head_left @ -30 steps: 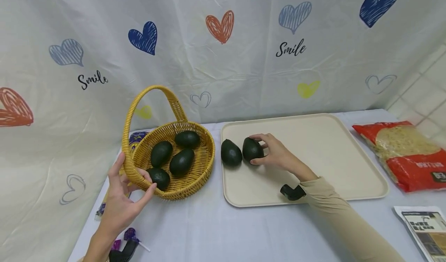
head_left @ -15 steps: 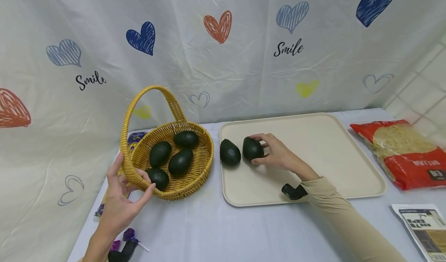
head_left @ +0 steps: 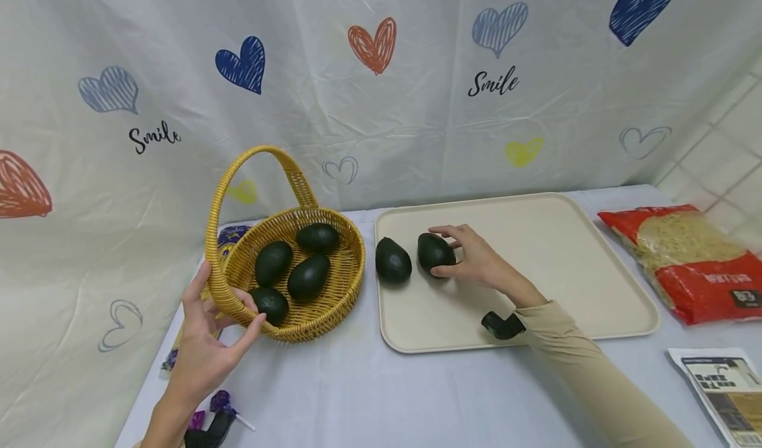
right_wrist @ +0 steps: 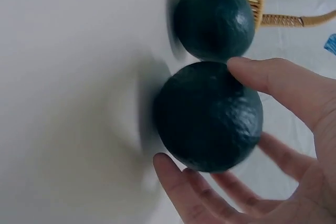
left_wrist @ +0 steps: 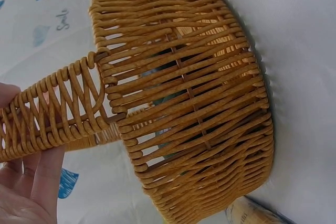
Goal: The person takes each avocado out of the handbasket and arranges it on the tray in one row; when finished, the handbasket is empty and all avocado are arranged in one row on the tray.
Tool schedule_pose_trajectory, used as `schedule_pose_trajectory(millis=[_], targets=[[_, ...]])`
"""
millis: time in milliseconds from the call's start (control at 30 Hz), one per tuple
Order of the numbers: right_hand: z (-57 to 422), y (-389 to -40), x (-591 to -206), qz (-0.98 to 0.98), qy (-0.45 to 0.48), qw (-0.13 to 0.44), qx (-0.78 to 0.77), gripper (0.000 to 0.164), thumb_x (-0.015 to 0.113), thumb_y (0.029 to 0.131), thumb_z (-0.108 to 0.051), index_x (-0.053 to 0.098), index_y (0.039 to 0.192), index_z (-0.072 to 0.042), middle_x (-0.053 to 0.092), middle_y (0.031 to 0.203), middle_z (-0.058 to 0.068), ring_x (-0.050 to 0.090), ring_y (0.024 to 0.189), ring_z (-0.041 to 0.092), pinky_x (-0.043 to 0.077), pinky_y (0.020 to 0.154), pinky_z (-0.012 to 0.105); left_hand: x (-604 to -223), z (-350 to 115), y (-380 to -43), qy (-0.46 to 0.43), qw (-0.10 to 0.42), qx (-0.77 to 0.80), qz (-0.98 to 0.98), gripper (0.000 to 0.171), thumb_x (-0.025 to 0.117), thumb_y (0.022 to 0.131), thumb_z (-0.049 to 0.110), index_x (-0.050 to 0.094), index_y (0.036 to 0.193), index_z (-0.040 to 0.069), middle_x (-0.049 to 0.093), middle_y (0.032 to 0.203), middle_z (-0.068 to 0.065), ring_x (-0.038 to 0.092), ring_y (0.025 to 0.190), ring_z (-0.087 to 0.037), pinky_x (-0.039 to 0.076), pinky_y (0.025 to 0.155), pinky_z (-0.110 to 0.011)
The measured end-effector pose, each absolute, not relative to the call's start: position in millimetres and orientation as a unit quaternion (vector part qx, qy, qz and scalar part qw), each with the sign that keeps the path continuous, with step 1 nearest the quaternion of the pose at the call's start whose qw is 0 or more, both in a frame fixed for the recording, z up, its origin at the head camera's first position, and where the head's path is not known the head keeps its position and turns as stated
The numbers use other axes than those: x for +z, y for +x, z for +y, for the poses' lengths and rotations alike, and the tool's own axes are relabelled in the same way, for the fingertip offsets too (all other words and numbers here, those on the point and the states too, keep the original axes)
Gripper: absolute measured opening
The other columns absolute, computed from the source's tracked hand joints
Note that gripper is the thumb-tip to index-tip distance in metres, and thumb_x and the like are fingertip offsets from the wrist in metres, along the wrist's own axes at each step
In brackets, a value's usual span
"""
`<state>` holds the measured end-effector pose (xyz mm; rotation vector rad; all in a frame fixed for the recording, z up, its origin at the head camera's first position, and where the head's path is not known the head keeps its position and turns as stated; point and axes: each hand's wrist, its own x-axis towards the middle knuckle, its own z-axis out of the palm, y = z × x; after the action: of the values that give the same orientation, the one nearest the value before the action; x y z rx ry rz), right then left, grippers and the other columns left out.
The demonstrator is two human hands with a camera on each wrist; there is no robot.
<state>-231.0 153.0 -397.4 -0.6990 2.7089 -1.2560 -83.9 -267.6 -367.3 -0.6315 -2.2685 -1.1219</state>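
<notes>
My left hand (head_left: 205, 349) grips the base of the arched handle (left_wrist: 58, 103) on a round yellow wicker basket (head_left: 351, 296). Several dark green avocados lie inside the basket, the nearest avocado (head_left: 270, 306) beside my left fingers. On the beige tray (head_left: 548, 269), the thumb and fingers of my right hand (head_left: 479, 263) curl round an avocado (head_left: 436, 253). Its rounded end fills the middle of the right wrist view. Just left of it, a second avocado (head_left: 393, 261) sits untouched on the tray, between the held one and the basket.
A red-ended bag of pasta (head_left: 684, 263) lies right of the tray, with a white and brown packet (head_left: 723, 395) nearer me. Purple lollipops (head_left: 221, 402) lie by my left wrist. Behind the basket is a blue and yellow package (head_left: 232, 235). A heart-printed cloth hangs at the back.
The avocado in my right hand has shifted slightly right, away from the other avocado on the tray. My left hand and the basket hold still; the head view swung slightly.
</notes>
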Motion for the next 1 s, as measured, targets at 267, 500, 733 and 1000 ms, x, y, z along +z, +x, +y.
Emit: schedule_pose_trajectory(millis=[267, 500, 733, 1000], targets=[[155.7, -234.4, -394.3, 0.873, -0.248, 0.05, -0.416, 0.063, 0.086, 0.084, -0.007, 0.062, 0.142, -0.002, 0.052, 0.132, 0.03, 0.06, 0.118, 0.049, 0.056, 0.093, 0.053, -368.3, -268.0, -83.1, -0.211, 0.257, -0.407, -0.851, 0.129, 0.081, 0.062, -0.031, 0.006, 0.162, 0.001, 0.06, 0.1, 0.01, 0.061, 0.09, -0.001, 0.055, 0.079, -0.011], [153.9, -232.5, -396.3, 0.882, -0.236, 0.057, -0.403, 0.061, 0.085, 0.085, -0.011, 0.063, 0.141, -0.005, 0.056, 0.131, 0.026, 0.06, 0.116, 0.049, 0.048, 0.101, 0.061, -370.8, -269.4, -86.3, -0.249, 0.267, -0.42, -0.831, 0.12, 0.082, 0.069, -0.023, 0.007, 0.161, -0.002, 0.063, 0.099, 0.003, 0.062, 0.088, -0.005, 0.056, 0.079, -0.013], [152.2, -231.7, -398.3, 0.88, -0.22, 0.072, -0.415, 0.061, 0.084, 0.087, -0.017, 0.063, 0.143, -0.007, 0.057, 0.135, 0.025, 0.061, 0.116, 0.047, 0.05, 0.098, 0.057, -371.2, -267.9, -87.9, -0.253, 0.261, -0.426, -0.829, 0.122, 0.081, 0.067, -0.026, 0.007, 0.161, -0.002, 0.063, 0.098, 0.003, 0.062, 0.087, -0.005, 0.056, 0.077, -0.014], [141.5, -236.9, -394.5, 0.879, -0.234, 0.072, -0.409, 0.06, 0.083, 0.087, -0.015, 0.062, 0.142, -0.005, 0.058, 0.139, 0.025, 0.062, 0.115, 0.048, 0.049, 0.099, 0.06, -368.3, -269.4, -86.9, -0.245, 0.261, -0.415, -0.837, 0.126, 0.079, 0.063, -0.03, 0.005, 0.16, -0.002, 0.061, 0.099, 0.006, 0.061, 0.087, -0.004, 0.056, 0.077, -0.014]])
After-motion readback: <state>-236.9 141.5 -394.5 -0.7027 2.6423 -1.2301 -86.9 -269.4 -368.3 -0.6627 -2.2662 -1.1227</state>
